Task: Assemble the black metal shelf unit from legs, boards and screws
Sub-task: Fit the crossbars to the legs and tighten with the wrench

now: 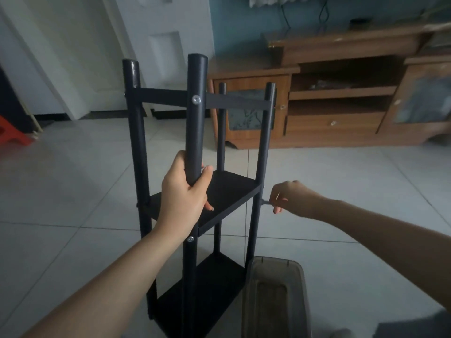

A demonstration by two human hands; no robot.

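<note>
The black metal shelf unit (pixel 227 191) stands upright on the tiled floor with several legs and three boards in place. Silver screws (pixel 196 99) show on the near leg (pixel 195 113). My left hand (pixel 185 193) grips that near leg just above the middle board (pixel 234 189). My right hand (pixel 290 197) pinches a small grey tool (pixel 266 203) whose tip meets the right front leg (pixel 258 181) at the middle board's level. The bottom board (pixel 205 291) lies low between the legs.
A grey plastic bin (pixel 274 298) stands on the floor right of the shelf's base. A wooden TV cabinet (pixel 329 101) runs along the back wall. A white door (pixel 156 52) is behind the shelf and a red stool (pixel 11 132) is at far left.
</note>
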